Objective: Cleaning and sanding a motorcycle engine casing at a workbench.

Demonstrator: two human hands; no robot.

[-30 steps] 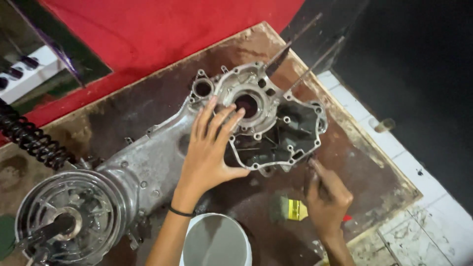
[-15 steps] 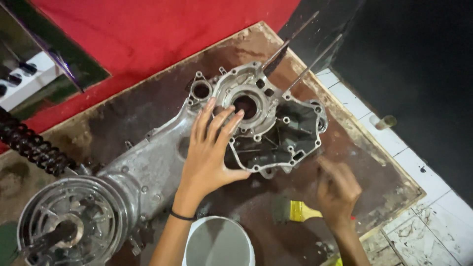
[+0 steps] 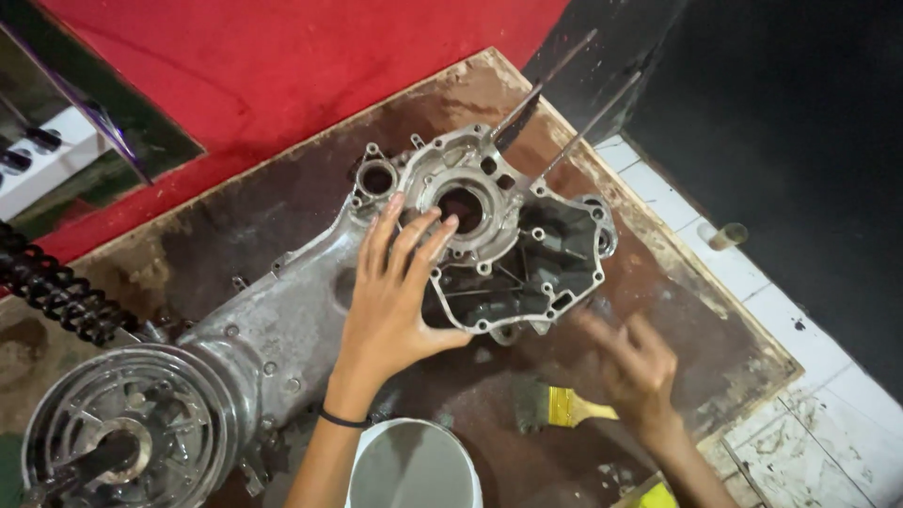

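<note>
Engine casing, a grey cast-metal crankcase with an open round bore and a dark hollow chamber, lies on the stained brown worktop with two thin rods rising from its far edge; a white round container with a grey inside stands at the near edge, and whether anything is in it cannot be told. Left hand lies flat on the casing, fingers spread, gripping nothing. Right hand is blurred beside the casing, its grip open and loose, just above a yellow-handled brush lying on the worktop.
</note>
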